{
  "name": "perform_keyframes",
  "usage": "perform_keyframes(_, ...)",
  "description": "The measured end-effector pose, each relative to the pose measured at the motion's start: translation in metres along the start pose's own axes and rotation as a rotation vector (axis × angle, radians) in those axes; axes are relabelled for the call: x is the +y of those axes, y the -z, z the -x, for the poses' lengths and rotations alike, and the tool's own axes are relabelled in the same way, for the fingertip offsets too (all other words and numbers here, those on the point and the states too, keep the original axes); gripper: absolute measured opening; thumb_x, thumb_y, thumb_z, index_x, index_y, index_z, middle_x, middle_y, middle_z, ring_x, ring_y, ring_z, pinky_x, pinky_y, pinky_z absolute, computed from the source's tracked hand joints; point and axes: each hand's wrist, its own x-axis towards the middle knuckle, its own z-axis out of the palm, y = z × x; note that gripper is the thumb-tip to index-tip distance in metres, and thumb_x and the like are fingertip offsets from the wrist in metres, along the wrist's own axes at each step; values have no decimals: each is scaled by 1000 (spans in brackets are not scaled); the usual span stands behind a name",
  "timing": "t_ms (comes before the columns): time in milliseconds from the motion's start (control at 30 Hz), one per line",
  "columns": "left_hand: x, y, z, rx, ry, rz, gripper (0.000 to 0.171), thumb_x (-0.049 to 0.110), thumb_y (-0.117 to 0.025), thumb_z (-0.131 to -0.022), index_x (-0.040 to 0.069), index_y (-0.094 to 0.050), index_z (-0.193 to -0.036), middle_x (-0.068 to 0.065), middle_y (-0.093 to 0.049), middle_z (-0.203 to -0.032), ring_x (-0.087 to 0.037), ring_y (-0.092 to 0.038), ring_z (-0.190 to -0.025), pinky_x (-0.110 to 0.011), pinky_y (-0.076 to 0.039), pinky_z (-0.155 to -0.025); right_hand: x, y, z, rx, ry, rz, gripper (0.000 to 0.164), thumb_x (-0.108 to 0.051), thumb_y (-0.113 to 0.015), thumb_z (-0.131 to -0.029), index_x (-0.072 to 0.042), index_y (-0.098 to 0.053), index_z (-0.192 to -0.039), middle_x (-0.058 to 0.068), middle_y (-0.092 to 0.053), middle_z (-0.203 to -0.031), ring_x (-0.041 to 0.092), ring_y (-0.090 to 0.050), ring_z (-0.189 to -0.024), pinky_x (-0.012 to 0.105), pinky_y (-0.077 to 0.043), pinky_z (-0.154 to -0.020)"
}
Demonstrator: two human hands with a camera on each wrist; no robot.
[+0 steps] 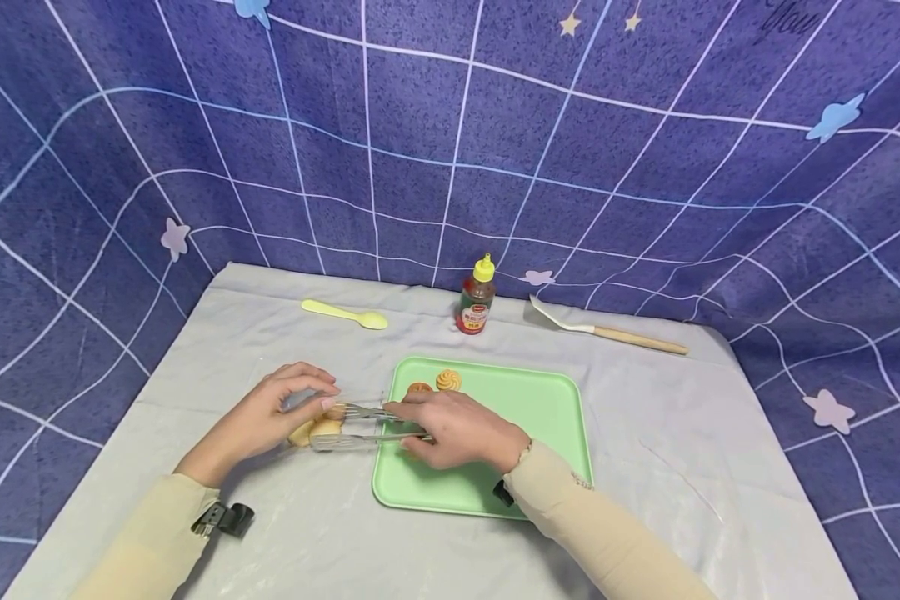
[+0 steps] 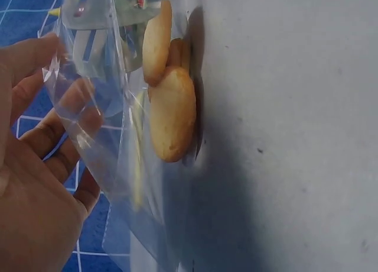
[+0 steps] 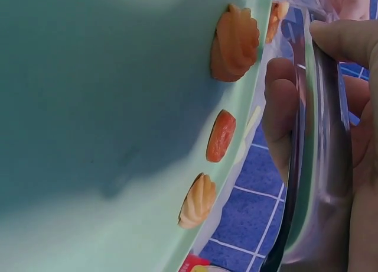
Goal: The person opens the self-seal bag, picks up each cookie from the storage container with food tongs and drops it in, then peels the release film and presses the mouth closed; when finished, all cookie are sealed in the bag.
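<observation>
My left hand [image 1: 277, 412] pinches the film of a clear plastic bag [image 2: 88, 124] at the left of the tray, with some fingers seen through it. Pale golden oval biscuits [image 2: 172, 115] lie in the bag. My right hand [image 1: 457, 425] grips a pair of metal tongs [image 1: 367, 439] above the tray's left edge. Their slotted ends reach left into the bag, apart, near the biscuits; whether they touch one is unclear. On the green tray [image 1: 525, 400] sit a swirled cookie [image 3: 199, 201], a small reddish piece [image 3: 221, 136] and a larger ridged cookie [image 3: 236, 44].
Behind the tray stands a sauce bottle [image 1: 474, 308] with a yellow cap. A yellow spoon [image 1: 345, 315] lies at the back left, and a spatula [image 1: 630, 337] with a wooden handle at the back right. A blue patterned cloth [image 1: 450, 125] hangs behind the table.
</observation>
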Motion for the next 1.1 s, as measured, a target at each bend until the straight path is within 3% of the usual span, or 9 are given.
perform_keyframes(133, 3, -1, -1, -2, 11, 10, 19, 4, -73, -94, 15, -76, -109, -5, -65, -119, -23, -56, -114, -21, -37, -101, 1, 2, 5, -4, -20, -18, 52, -29, -65, -97, -13, -56, -145, 1, -64, -122, 1, -54, -68, 25, -50, -68)
perform_keyframes(233, 5, -1, -1, -4, 24, 14, 17, 7, -73, -95, 16, -76, -109, -5, -65, -119, -23, -56, -115, -22, -37, -101, 4, 5, 13, -5, -51, -24, 52, -31, -63, -98, -14, -55, -146, 6, -62, -134, 7, -66, -95, 31, -54, -81)
perform_keyframes(333, 5, -2, -1, -2, 38, 18, 17, 8, -73, -95, 16, -76, -109, -6, -65, -119, -24, -56, -116, -21, -36, -102, 8, 8, 24, 5, -79, -20, 52, -31, -62, -99, -14, -54, -147, 8, -57, -142, 14, -61, -118, 36, -52, -94)
perform_keyframes(433, 4, -3, 0, 2, 44, 14, 16, 7, -72, -95, 15, -76, -109, -6, -65, -120, -24, -56, -116, -18, -35, -103, 16, 11, 37, 28, -90, -33, 53, -28, -64, -98, -15, -53, -148, 4, -60, -138, 9, -65, -94, 35, -53, -89)
perform_keyframes(567, 1, -5, 0, 0, 57, 1, 14, 10, -72, -96, 14, -76, -108, -5, -65, -120, -22, -55, -117, -18, -35, -102, 27, 16, 59, 58, -114, -42, 53, -26, -66, -97, -15, -54, -148, 1, -63, -127, 3, -52, -66, 30, -51, -74)
perform_keyframes(867, 1, -7, -2, -2, 69, -6, 12, 12, -73, -96, 13, -76, -108, 1, -64, -119, -20, -55, -116, -18, -36, -101, 56, 27, 111, 125, -251, -43, 53, -25, -68, -97, -9, -55, -146, 3, -65, -121, 2, -50, -65, 27, -47, -63)
perform_keyframes(1100, 3, -10, -3, -10, 81, -7, 12, 15, -72, -97, 14, -76, -108, 3, -64, -119, -22, -55, -117, -21, -37, -101, 65, 28, 125, 173, -289, -28, 53, -23, -69, -97, -5, -55, -145, 6, -64, -120, 2, -48, -61, 27, -46, -59)
